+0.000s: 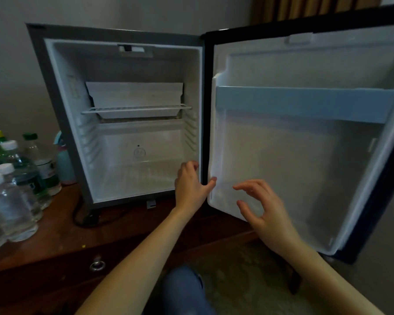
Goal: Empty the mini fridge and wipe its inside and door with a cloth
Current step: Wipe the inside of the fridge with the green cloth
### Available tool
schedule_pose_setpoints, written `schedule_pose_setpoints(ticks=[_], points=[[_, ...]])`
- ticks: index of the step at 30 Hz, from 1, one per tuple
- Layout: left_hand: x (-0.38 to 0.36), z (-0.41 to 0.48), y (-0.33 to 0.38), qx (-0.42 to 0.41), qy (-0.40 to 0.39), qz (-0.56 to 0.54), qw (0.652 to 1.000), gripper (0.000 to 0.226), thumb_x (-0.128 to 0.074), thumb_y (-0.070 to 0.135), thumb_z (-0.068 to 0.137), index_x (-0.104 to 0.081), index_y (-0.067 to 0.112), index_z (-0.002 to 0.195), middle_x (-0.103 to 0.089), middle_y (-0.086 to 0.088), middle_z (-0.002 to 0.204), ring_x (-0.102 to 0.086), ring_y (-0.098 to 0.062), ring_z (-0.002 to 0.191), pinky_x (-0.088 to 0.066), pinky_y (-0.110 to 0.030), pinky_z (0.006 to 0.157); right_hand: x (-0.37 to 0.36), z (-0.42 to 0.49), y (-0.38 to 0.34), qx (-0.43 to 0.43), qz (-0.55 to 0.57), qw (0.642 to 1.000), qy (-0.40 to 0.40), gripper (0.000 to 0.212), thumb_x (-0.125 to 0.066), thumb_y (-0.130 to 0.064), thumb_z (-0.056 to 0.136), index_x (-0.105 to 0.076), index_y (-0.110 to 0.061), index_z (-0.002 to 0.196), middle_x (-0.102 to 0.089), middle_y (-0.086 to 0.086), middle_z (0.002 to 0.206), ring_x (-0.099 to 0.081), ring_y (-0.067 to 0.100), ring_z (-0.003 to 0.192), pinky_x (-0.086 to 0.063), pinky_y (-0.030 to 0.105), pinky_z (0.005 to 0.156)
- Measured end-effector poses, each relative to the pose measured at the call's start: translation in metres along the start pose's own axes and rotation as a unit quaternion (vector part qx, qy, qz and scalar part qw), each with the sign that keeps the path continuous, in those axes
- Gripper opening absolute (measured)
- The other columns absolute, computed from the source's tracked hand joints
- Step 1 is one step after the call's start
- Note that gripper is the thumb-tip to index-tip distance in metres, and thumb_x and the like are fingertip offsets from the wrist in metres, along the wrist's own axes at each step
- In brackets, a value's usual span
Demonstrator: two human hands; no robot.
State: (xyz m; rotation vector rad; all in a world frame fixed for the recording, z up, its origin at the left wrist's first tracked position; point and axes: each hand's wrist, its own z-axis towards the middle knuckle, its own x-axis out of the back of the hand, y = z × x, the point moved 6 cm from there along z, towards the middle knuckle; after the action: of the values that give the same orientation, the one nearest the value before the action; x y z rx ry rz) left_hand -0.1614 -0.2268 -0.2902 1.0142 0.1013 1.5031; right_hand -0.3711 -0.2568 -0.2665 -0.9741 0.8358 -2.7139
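Bottles (14,183) parked well left of the fingers, the empty mini fridge (55,92) stands open as the left hand (191,187) curls round its hinge-side edge, apparently steadying it, the right hand (264,210) hovering loose-fingered and empty before the door (305,155).

The mini fridge (55,98) stands on the tabletop (55,233), its door (282,167) swung open to the right. Inside, a wire shelf (134,109) spans the middle, with a tray (134,94) behind and above it against the back wall. Bottles (11,189) stand on the tabletop left of the fridge. The left hand (190,187) is at the fridge's lower right front edge, fingers (191,165) reaching inside. The right hand (266,210) is before the door's lower part.
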Motion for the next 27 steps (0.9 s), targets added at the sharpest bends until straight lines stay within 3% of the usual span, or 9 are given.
schedule_pose_setpoints(ticks=[4, 8, 10, 13, 15, 17, 21, 23, 27], points=[[0.016, -0.002, -0.008, 0.045, 0.003, 0.031, 0.999, 0.072, -0.075, 0.050, 0.073, -0.041, 0.014, 0.126, -0.047, -0.003, 0.124, -0.048, -0.020, 0.115, -0.048, -0.040, 0.092, 0.019, -0.012, -0.037, 0.035, 0.000, 0.999, -0.010, 0.023, -0.058, -0.030, 0.091, -0.055, -0.039, 0.112, -0.047, -0.026, 0.113, -0.050, -0.003, 0.109, -0.046, 0.021, 0.095], [0.058, -0.006, -0.006, 0.058, -0.012, 0.086, 0.995, 0.079, -0.077, 0.047, 0.072, -0.038, 0.014, 0.132, -0.041, -0.006, 0.132, -0.043, -0.023, 0.123, -0.043, -0.041, 0.098, 0.036, -0.032, -0.111, 0.148, 0.011, 0.988, -0.045, 0.026, -0.052, -0.034, 0.090, -0.054, -0.038, 0.116, -0.051, -0.025, 0.113, -0.053, -0.002, 0.109, -0.045, 0.017, 0.092], [0.092, -0.016, 0.014, 0.012, 0.004, 0.050, 0.999, 0.063, -0.077, 0.040, 0.075, -0.048, 0.014, 0.124, -0.048, -0.004, 0.122, -0.050, -0.020, 0.113, -0.046, -0.038, 0.094, 0.040, -0.046, -0.147, 0.205, 0.011, 0.977, -0.054, 0.025, -0.054, -0.029, 0.090, -0.056, -0.032, 0.115, -0.054, -0.022, 0.110, -0.055, 0.003, 0.108, -0.046, 0.019, 0.089], [0.148, -0.050, 0.066, -0.092, 0.036, -0.034, 0.994, 0.029, -0.069, 0.025, 0.085, -0.057, 0.017, 0.109, -0.056, 0.003, 0.107, -0.054, -0.008, 0.090, -0.046, -0.022, 0.080, 0.040, -0.069, -0.187, 0.269, 0.007, 0.962, -0.055, 0.023, -0.054, -0.023, 0.091, -0.060, -0.022, 0.113, -0.056, -0.014, 0.107, -0.055, 0.007, 0.103, -0.044, 0.020, 0.085], [0.184, -0.082, 0.102, -0.173, 0.065, -0.053, 0.981, 0.017, -0.062, 0.018, 0.088, -0.059, 0.017, 0.105, -0.059, 0.005, 0.101, -0.055, -0.005, 0.087, -0.044, -0.015, 0.076, 0.038, -0.081, -0.203, 0.303, -0.008, 0.952, -0.038, 0.021, -0.055, -0.017, 0.091, -0.062, -0.016, 0.112, -0.059, -0.008, 0.106, -0.055, 0.012, 0.100, -0.043, 0.021, 0.085], [0.209, -0.112, 0.126, -0.228, 0.072, -0.034, 0.970, 0.020, -0.056, 0.016, 0.089, -0.059, 0.013, 0.109, -0.061, 0.003, 0.102, -0.056, -0.007, 0.092, -0.044, -0.017, 0.079, 0.036, -0.086, -0.212, 0.326, -0.035, 0.945, -0.019, 0.021, -0.057, -0.013, 0.091, -0.064, -0.013, 0.111, -0.061, -0.005, 0.105, -0.055, 0.014, 0.101, -0.043, 0.022, 0.087], [0.235, -0.151, 0.130, -0.276, 0.128, 0.174, 0.937, 0.030, -0.052, 0.017, 0.091, -0.058, 0.013, 0.120, -0.062, -0.002, 0.113, -0.057, -0.017, 0.104, -0.046, -0.034, 0.089, 0.055, -0.095, -0.216, 0.373, -0.133, 0.917, 0.040, 0.024, -0.053, -0.019, 0.090, -0.065, -0.015, 0.111, -0.063, 0.000, 0.106, -0.053, 0.016, 0.106, -0.042, 0.025, 0.092], [0.244, -0.159, 0.118, -0.257, 0.123, 0.162, 0.945, 0.035, -0.052, 0.016, 0.092, -0.054, 0.014, 0.127, -0.059, -0.001, 0.119, -0.055, -0.015, 0.109, -0.048, -0.037, 0.092, 0.077, -0.099, -0.212, 0.372, -0.149, 0.912, 0.083, 0.027, -0.050, -0.021, 0.090, -0.065, -0.013, 0.111, -0.063, 0.001, 0.107, -0.051, 0.018, 0.108, -0.041, 0.025, 0.091], [0.254, -0.173, 0.109, -0.245, 0.122, 0.077, 0.959, 0.048, -0.043, 0.027, 0.097, -0.035, 0.018, 0.144, -0.043, 0.004, 0.137, -0.046, -0.008, 0.122, -0.040, -0.025, 0.102, 0.094, -0.091, -0.181, 0.318, -0.099, 0.936, 0.117, 0.026, -0.049, -0.020, 0.092, -0.063, -0.012, 0.112, -0.057, -0.004, 0.108, -0.050, 0.015, 0.105, -0.042, 0.018, 0.088]])
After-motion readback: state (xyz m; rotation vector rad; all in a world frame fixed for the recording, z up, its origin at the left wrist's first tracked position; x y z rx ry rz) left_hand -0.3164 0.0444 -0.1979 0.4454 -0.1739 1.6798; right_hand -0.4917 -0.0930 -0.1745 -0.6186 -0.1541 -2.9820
